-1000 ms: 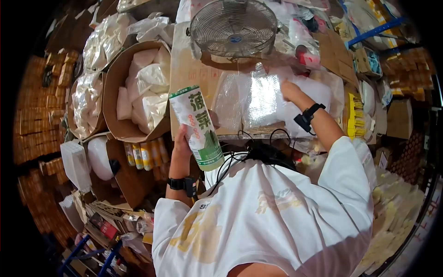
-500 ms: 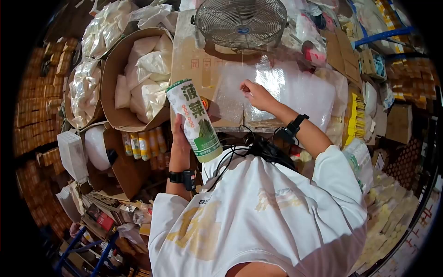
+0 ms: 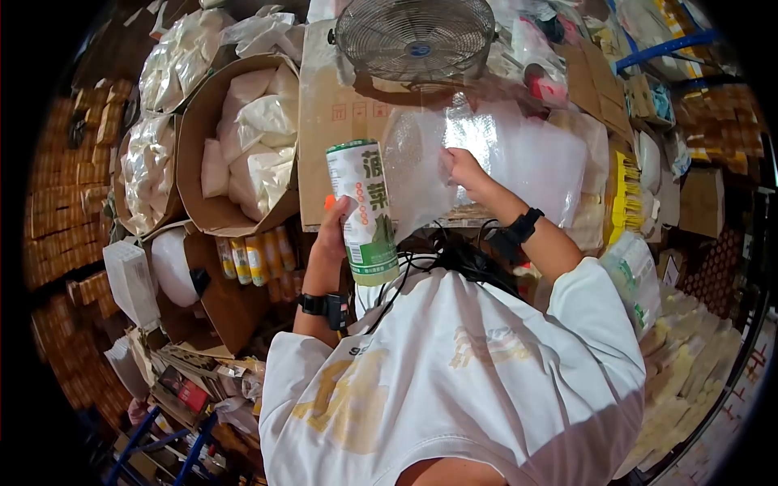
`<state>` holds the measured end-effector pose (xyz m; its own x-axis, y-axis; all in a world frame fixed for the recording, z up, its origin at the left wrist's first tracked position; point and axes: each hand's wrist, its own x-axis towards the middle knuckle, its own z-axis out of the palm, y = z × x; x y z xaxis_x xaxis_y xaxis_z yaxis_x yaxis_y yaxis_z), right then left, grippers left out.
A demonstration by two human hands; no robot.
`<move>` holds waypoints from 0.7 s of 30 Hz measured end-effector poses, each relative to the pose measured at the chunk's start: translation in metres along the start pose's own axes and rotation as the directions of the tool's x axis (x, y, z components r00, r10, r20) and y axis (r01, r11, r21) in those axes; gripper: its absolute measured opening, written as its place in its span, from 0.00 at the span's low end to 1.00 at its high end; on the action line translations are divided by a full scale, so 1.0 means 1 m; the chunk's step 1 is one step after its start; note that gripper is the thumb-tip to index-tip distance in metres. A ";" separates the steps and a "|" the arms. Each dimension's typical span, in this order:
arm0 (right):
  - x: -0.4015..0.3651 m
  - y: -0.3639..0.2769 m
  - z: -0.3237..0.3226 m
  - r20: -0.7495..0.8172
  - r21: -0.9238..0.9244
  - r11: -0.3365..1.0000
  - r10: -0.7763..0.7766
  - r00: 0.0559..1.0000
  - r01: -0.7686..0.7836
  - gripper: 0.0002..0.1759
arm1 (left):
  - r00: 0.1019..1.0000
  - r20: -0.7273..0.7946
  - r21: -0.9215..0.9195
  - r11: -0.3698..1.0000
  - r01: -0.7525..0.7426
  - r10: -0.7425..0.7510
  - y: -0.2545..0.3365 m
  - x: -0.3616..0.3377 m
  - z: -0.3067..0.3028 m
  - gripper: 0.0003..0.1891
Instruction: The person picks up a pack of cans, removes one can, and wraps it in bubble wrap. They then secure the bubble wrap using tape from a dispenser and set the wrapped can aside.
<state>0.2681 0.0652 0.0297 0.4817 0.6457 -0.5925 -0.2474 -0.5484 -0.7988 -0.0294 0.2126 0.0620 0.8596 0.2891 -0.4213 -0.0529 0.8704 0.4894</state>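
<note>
My left hand (image 3: 331, 235) is wrapped around a white and green cylindrical pack (image 3: 362, 215), with large green characters and a leafy picture on its label. The pack stands nearly upright in front of my chest, close to the table's front edge. Over the table, my right hand (image 3: 466, 172) is closed in a pinch at the edge of a clear bubble wrap sheet (image 3: 415, 162). The sheet's near part hangs by the table edge, beside the pack. More bubble wrap (image 3: 535, 162) lies to the right. A small orange item (image 3: 330, 201) shows beside my left thumb.
A metal fan (image 3: 417, 40) stands at the back of the cardboard-covered table (image 3: 332, 105). On the left, a large carton (image 3: 194, 162) holds white bags. Below it are several yellow cylindrical packs (image 3: 255, 259). Yellow strips (image 3: 624, 198) line the right side.
The pack has moved right and turned more upright in my left hand. My right hand has shifted slightly right and down, and the bubble wrap edge has come up with it.
</note>
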 end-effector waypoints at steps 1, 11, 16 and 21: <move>0.003 0.010 -0.003 0.022 -0.089 0.993 -0.069 0.997 0.071 0.13 | 1.000 0.008 -0.014 1.000 0.028 -0.028 -0.001 0.001 -0.003 0.40; 0.051 0.050 -0.023 -0.381 0.128 0.992 0.032 0.924 0.019 0.11 | 0.945 0.287 0.135 0.983 0.122 -0.156 0.004 -0.004 0.048 0.48; 0.094 0.100 -0.063 -0.295 0.631 0.755 0.445 0.845 -0.178 0.04 | 0.956 0.152 0.160 0.961 0.227 -0.251 -0.019 0.007 0.032 0.42; 0.036 0.068 -0.076 -0.322 0.516 0.836 0.391 0.862 -0.187 0.05 | 0.956 0.077 0.214 0.941 0.261 -0.283 -0.022 0.006 0.045 0.41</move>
<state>0.3324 0.0112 -0.0383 0.5891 0.1709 -0.7897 -0.7308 -0.3044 -0.6110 -0.0003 0.1772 0.0832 0.8759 -0.0006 -0.4824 0.2836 0.8096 0.5139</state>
